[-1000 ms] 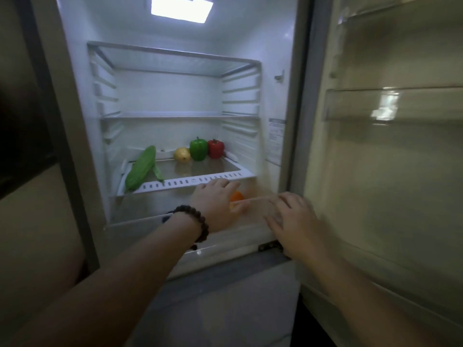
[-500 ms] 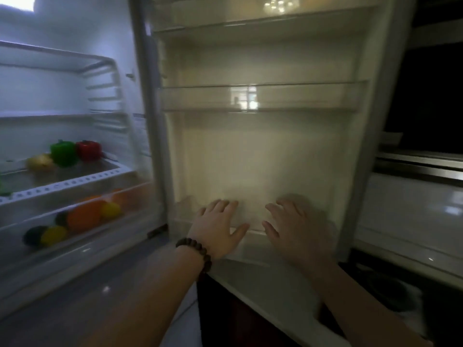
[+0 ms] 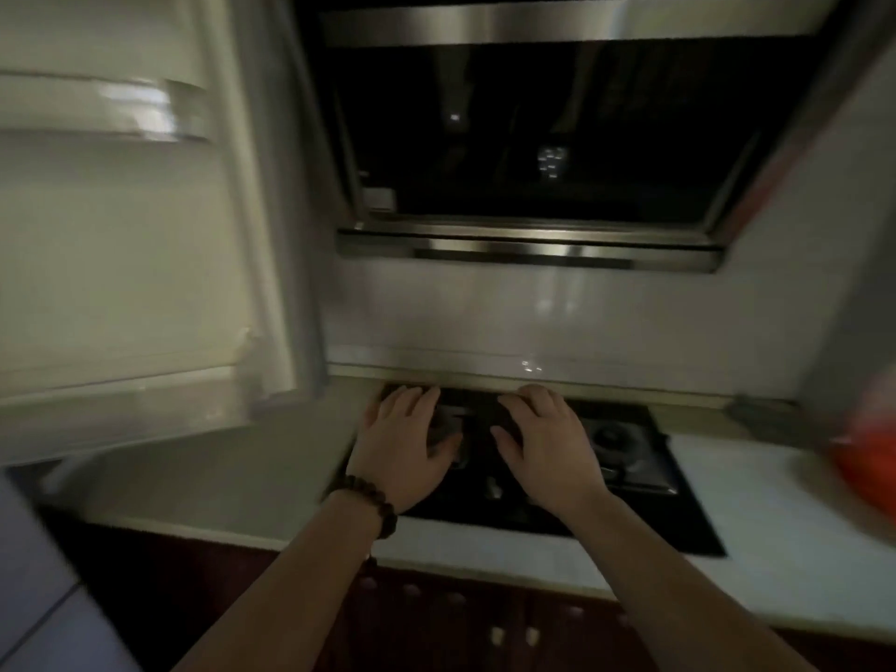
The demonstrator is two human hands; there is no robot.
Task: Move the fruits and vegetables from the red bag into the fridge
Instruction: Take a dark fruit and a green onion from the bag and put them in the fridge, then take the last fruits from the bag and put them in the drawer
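left hand [image 3: 405, 446], dark bead bracelet, fingers loosely spread, empty, over black glass hob [image 3: 645, 482] | right hand [image 3: 548, 441] likewise empty over hob | blurred red bag [image 3: 865, 465] on pale counter right of hob | open white fridge door [image 3: 121, 235] left of hob

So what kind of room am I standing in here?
Most likely a home kitchen. A black gas hob is set into a pale countertop, a steel range hood hangs above it, and an open fridge door stands at the left.
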